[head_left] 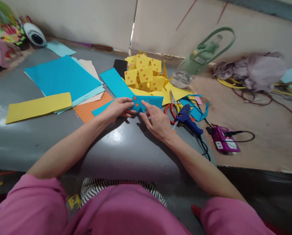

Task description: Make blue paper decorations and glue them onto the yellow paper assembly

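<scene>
A blue paper strip (pixel 155 101) with small orange paper squares (pixel 137 104) stuck on it lies in front of me. My left hand (pixel 120 107) grips its left end, thumb and fingers closed on the paper. On the strip's middle rests the index fingertip of my right hand (pixel 158 119); the thumb is apart from it, near the lower edge, and the other fingers curl under. Beside that hand are a blue glue gun (pixel 186 119) and scissors (pixel 171 107) with orange handles. Behind the strip stand several folded yellow paper pieces (pixel 144 73) with orange squares.
Blue sheets (pixel 65 76), a yellow strip (pixel 39 107) and orange paper (pixel 93 107) lie at left. A longer blue strip (pixel 116 83) lies behind my left hand. At right are a green bottle (pixel 201 57), a purple power box (pixel 224 138) with cords, and crumpled grey cloth (pixel 253 70).
</scene>
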A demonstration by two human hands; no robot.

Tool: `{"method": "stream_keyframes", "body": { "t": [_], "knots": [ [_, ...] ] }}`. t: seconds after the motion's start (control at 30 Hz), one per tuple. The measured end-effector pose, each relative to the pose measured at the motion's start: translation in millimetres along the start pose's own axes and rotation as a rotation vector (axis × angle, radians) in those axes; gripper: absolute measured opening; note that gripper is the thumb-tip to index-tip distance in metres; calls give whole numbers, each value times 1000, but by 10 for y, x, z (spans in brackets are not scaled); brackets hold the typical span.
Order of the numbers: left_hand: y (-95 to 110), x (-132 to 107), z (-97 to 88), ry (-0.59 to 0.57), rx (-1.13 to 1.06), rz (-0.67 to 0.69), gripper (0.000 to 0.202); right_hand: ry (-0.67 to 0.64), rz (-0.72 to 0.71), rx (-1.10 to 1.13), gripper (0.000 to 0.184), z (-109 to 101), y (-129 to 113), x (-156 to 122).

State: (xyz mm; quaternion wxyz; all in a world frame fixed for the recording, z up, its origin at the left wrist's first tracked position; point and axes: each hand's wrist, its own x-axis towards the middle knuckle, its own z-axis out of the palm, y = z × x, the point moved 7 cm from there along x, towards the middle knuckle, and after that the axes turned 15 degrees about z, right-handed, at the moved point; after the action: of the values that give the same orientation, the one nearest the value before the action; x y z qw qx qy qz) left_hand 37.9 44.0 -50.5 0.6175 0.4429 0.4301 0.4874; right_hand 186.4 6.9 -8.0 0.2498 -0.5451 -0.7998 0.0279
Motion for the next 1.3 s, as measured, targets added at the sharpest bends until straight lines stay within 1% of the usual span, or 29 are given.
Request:
{"method": "stream_keyframes", "body": {
  "t": [0.07, 0.13, 0.2, 0.23, 0.33, 0.37, 0.5, 0.6, 0.73, 0.8, 0.9, 0.97, 1.0, 1.07, 1.13, 1.17, 1.23, 1.3],
  "knots": [
    [-6, 4, -2, 2, -7, -6, 2, 70, -11, 59, 35, -67, 17, 8],
    [-17, 3, -8, 9, -13, -19, 4, 126, 10, 121, 24, -156, 43, 22],
    [-26, 2, -11, 12, -18, -28, 4, 152, 54, 186, 23, -248, 76, 40],
    [-27, 2, -10, 11, -19, -30, 4, 146, 74, 214, 27, -285, 90, 49],
    [-26, -1, -9, 25, -15, -48, 5, 72, 103, 256, 39, -365, 114, 60],
    [-21, -4, -8, 34, -12, -55, 6, 53, 108, 254, 40, -393, 125, 54],
    [19, -26, -1, 59, 9, -61, 6, 1, 153, 217, 27, -473, 231, -16],
    [37, -43, 6, 47, 27, -50, 4, -65, 160, 188, 20, -435, 291, -91],
    [20, -34, -6, 42, 46, -41, 4, -97, 110, 155, 19, -381, 276, -177],
    [3, -23, -14, 45, 46, -47, 6, -78, 96, 127, 21, -432, 297, -212],
    [-13, -20, -8, 26, 43, -64, 11, -28, 139, -25, 26, -621, 486, -265],
    [-15, -37, 7, -3, 55, -75, 15, -23, 196, -227, 36, -754, 706, -314],
    [-15, -51, 17, -20, 64, -81, 15, -55, 233, -318, 43, -794, 833, -345],
    [-18, -83, 40, -57, 81, -98, 13, -175, 327, -443, 53, -807, 1097, -424],
    [-24, -110, 60, -84, 95, -120, 11, -274, 399, -497, 58, -773, 1302, -501],
    [-27, -118, 65, -88, 100, -131, 11, -291, 414, -503, 58, -754, 1368, -523],
    [-28, -121, 66, -81, 99, -143, 11, -274, 413, -485, 57, -728, 1441, -528],
    [-26, -107, 54, -56, 77, -141, 12, -222, 406, -429, 50, -741, 1469, -500]
  ]
}}
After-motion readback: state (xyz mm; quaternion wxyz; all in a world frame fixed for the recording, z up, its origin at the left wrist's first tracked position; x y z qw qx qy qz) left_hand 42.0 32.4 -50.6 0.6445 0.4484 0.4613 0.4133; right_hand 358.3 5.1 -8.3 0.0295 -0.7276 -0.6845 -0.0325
